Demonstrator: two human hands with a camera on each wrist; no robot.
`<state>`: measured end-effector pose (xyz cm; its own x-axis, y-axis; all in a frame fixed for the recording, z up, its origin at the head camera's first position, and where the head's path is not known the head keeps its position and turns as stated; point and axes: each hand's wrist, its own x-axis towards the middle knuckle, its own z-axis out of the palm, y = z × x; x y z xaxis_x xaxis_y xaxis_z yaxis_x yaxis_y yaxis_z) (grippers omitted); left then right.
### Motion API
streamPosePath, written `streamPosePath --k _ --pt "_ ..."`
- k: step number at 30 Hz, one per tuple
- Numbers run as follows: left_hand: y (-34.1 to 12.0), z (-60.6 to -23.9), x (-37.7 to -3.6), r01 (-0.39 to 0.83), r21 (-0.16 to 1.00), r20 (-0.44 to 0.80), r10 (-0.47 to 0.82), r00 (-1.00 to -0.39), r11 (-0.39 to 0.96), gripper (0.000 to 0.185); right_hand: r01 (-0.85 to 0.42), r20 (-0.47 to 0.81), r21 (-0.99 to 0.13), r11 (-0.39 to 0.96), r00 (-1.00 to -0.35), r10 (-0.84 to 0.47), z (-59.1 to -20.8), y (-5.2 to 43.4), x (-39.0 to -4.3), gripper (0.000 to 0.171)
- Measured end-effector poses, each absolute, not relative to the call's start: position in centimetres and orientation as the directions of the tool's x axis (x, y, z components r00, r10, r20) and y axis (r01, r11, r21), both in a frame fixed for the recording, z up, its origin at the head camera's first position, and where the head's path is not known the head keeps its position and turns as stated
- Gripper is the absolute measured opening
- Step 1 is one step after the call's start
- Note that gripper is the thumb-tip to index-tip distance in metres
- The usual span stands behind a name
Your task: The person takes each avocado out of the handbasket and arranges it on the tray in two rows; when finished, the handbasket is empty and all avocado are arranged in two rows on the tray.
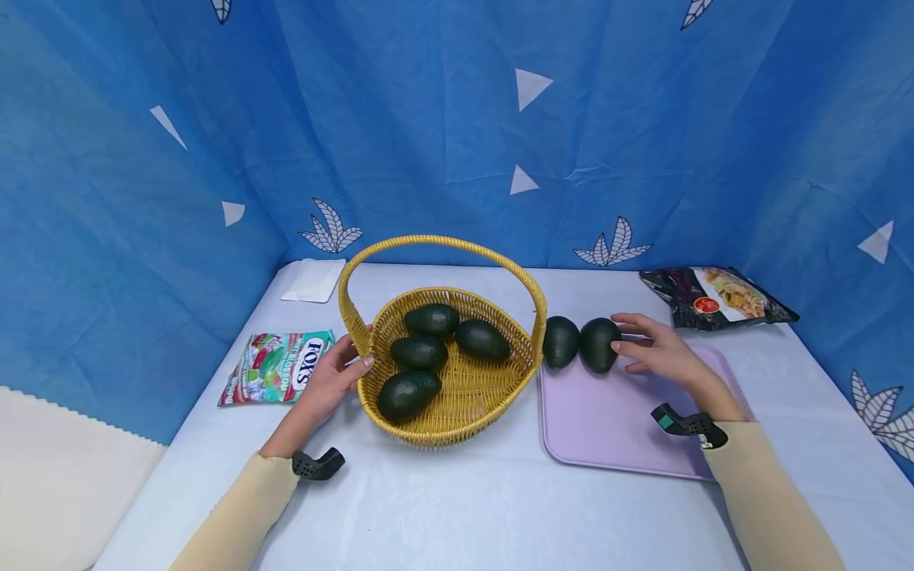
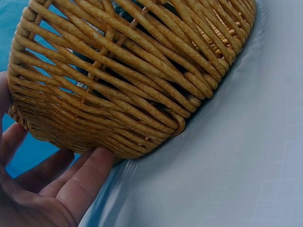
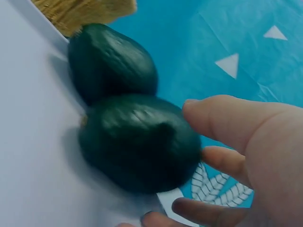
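Observation:
A yellow wicker basket [image 1: 435, 436] with a tall arched handle holds several dark green avocados [image 1: 419, 354]. My left hand [image 1: 337, 374] grips its left side, thumb at the rim; in the left wrist view the fingers [image 2: 90, 177] lie against the woven wall. Two more avocados sit side by side at the back left of a lilac tray [image 1: 607, 436]. The left one [image 1: 560, 342] is close beside the basket. My right hand [image 1: 660, 354] is at the right one [image 3: 139, 144], with thumb and fingertips at its edge and the other fingers spread.
A green and red FOX'S candy bag [image 1: 278, 367] lies left of the basket, with a white packet [image 1: 314, 280] behind it. At the back right, a black food packet [image 1: 717, 297] lies behind the tray. Blue patterned cloth [image 1: 443, 143] hangs along the back and sides.

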<state>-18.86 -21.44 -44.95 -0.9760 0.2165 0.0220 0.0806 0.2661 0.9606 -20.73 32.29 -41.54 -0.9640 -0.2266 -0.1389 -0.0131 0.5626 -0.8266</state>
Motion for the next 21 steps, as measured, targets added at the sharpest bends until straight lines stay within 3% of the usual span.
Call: streamPosePath --k 14,21 --pt "-21.4 -45.0 -18.9 0.098 0.956 0.038 0.217 -0.975 0.275 0.062 0.024 -0.104 -0.859 0.511 -0.986 -0.128 -42.4 30.3 -20.9 0.067" --pt "-21.4 -45.1 -19.0 0.077 0.958 0.019 0.206 -0.978 0.277 0.062 0.040 -0.138 -0.829 0.557 -0.981 -0.134 -41.5 32.1 -20.9 0.066"
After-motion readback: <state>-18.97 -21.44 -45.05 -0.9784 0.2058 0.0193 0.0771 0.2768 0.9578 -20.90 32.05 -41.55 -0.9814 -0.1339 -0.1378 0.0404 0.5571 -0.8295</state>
